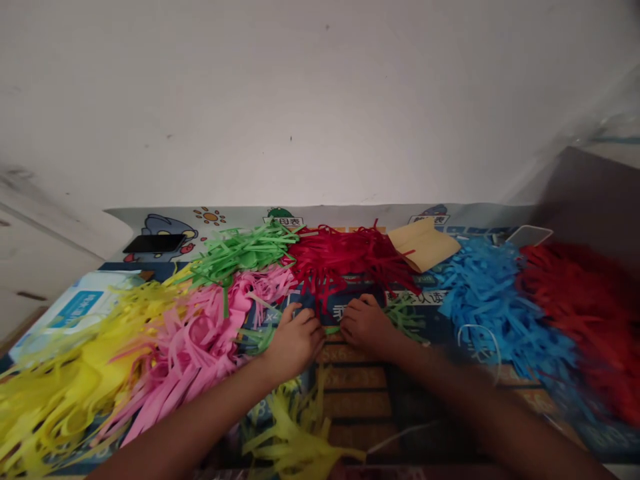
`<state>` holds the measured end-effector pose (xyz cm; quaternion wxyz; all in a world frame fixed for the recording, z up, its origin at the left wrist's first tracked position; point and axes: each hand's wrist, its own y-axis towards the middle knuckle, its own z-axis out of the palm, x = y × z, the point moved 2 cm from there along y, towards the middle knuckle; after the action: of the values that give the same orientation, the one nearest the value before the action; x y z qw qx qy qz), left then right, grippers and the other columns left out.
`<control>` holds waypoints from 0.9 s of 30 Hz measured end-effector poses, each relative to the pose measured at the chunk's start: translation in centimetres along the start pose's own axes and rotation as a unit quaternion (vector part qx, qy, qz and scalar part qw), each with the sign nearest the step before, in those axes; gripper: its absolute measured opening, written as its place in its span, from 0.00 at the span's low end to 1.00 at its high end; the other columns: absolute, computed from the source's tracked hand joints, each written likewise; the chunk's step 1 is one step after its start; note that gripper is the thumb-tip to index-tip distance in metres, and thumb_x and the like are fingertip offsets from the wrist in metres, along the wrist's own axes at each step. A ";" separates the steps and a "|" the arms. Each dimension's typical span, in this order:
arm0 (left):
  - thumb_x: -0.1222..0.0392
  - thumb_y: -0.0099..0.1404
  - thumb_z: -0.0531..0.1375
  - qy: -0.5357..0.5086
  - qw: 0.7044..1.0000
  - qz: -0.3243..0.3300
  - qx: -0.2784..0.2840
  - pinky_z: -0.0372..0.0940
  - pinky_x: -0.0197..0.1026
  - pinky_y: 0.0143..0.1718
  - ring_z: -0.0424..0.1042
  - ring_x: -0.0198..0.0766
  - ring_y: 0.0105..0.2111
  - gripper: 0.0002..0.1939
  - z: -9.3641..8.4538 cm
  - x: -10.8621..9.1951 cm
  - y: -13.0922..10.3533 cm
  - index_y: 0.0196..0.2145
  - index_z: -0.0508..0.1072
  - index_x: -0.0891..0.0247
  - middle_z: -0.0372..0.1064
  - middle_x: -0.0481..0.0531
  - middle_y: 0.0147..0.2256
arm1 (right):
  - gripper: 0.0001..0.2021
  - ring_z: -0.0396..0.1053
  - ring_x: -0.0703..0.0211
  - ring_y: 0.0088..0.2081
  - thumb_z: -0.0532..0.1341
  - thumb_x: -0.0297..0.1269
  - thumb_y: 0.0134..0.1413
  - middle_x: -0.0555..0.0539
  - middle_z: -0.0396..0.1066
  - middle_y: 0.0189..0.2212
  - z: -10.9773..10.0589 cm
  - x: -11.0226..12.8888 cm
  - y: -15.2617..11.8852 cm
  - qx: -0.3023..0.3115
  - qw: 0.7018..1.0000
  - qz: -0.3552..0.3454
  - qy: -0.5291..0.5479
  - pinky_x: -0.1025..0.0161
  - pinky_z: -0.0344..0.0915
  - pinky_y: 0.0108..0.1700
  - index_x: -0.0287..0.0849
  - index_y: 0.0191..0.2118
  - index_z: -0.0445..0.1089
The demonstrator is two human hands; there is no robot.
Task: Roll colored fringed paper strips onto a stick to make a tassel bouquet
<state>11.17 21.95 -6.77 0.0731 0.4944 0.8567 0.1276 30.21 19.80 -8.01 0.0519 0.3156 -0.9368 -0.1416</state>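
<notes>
Where a green fringed strip (406,317) lies across the printed mat (357,403), the left hand (297,335) and right hand (367,325) curl over it, fingers bent; whether they pinch it cannot be told. Shaggy, ribbon-cut masses flank them: pink heap (203,333), crimson heap (345,255), blue heap (493,293). Farther left lies a white-and-blue packet (75,308), contents hidden.

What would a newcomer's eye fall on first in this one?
Likely the bright heaps of strips: a yellow heap and pink heap on the left, a green heap and crimson heap along the back, a blue heap and red heap on the right. Next, the left hand and right hand, close together in the middle, with green strips beside them.
</notes>
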 end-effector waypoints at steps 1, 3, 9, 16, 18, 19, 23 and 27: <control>0.61 0.66 0.58 0.000 1.000 -0.002 -0.005 0.48 0.56 0.54 0.64 0.41 0.40 0.05 0.1 0.0 0.1 0.32 0.72 0.58 0.70 0.46 0.29 | 0.08 0.61 0.56 0.37 0.61 0.33 0.58 0.48 0.71 0.29 -0.1 0.2 0.3 -0.004 1.000 0.015 -0.001 0.55 0.50 0.43 0.41 0.28 0.70; 0.62 0.66 0.59 0.002 1.000 -0.007 -0.013 0.49 0.55 0.53 0.65 0.41 0.40 0.05 0.3 0.1 0.1 0.31 0.72 0.58 0.69 0.47 0.29 | 0.06 0.61 0.54 0.39 0.63 0.36 0.57 0.46 0.71 0.32 -0.2 0.8 0.6 -0.013 0.999 0.033 -0.005 0.54 0.49 0.42 0.41 0.30 0.70; 0.64 0.66 0.60 -0.005 1.000 -0.010 -0.016 0.49 0.53 0.52 0.66 0.40 0.41 0.03 1.1 0.2 -1.2 0.34 0.73 0.59 0.72 0.47 0.31 | 0.04 0.62 0.57 0.38 0.61 0.29 0.60 0.48 0.72 0.32 0.9 2.3 -0.6 -0.023 0.999 0.019 0.019 0.56 0.49 0.42 0.42 0.34 0.71; 0.58 0.67 0.59 -0.117 0.986 -0.109 -0.047 0.55 0.48 0.42 0.68 0.40 0.37 0.07 0.8 1.3 -2.3 0.33 0.77 0.55 0.74 0.49 0.34 | 0.04 0.64 0.57 0.38 0.66 0.34 0.56 0.49 0.73 0.33 1.2 -0.4 -2.8 -0.028 0.984 0.141 0.105 0.58 0.51 0.40 0.44 0.30 0.74; 0.56 0.67 0.60 -0.146 0.978 -0.145 -0.044 0.55 0.46 0.41 0.69 0.40 0.37 0.08 0.8 1.4 -2.1 0.31 0.78 0.56 0.73 0.50 0.33 | 0.04 0.65 0.58 0.39 0.67 0.34 0.54 0.50 0.73 0.33 1.0 -0.7 -2.4 0.007 0.974 0.182 0.134 0.59 0.52 0.40 0.44 0.30 0.74; 0.56 0.66 0.60 -0.146 0.976 -0.158 -0.038 0.56 0.46 0.40 0.69 0.40 0.36 0.09 0.8 1.4 -1.9 0.31 0.78 0.57 0.73 0.50 0.33 | 0.04 0.65 0.58 0.38 0.67 0.34 0.54 0.50 0.73 0.33 0.9 -0.8 -2.1 0.024 0.969 0.199 0.143 0.60 0.52 0.39 0.44 0.29 0.74; 0.57 0.66 0.60 -0.105 0.978 -0.182 -0.007 0.55 0.47 0.39 0.68 0.42 0.37 0.08 0.8 1.2 -1.2 0.30 0.75 0.60 0.72 0.50 0.32 | 0.04 0.65 0.57 0.36 0.68 0.35 0.51 0.51 0.72 0.30 0.2 -0.7 -1.0 0.053 0.962 0.231 0.135 0.59 0.51 0.37 0.44 0.29 0.73; 0.62 0.65 0.61 -0.082 0.989 -0.122 -0.006 0.52 0.52 0.47 0.66 0.43 0.40 0.04 0.7 0.7 -1.0 0.37 0.75 0.54 0.73 0.48 0.35 | 0.03 0.64 0.55 0.40 0.66 0.34 0.55 0.52 0.74 0.34 -0.7 -0.2 -0.7 0.044 0.990 0.106 0.086 0.54 0.49 0.42 0.48 0.31 0.73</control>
<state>10.14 22.13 -7.73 0.1608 0.3949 0.9008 0.0816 30.92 19.27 -7.59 0.1333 0.2275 -0.9624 -0.0660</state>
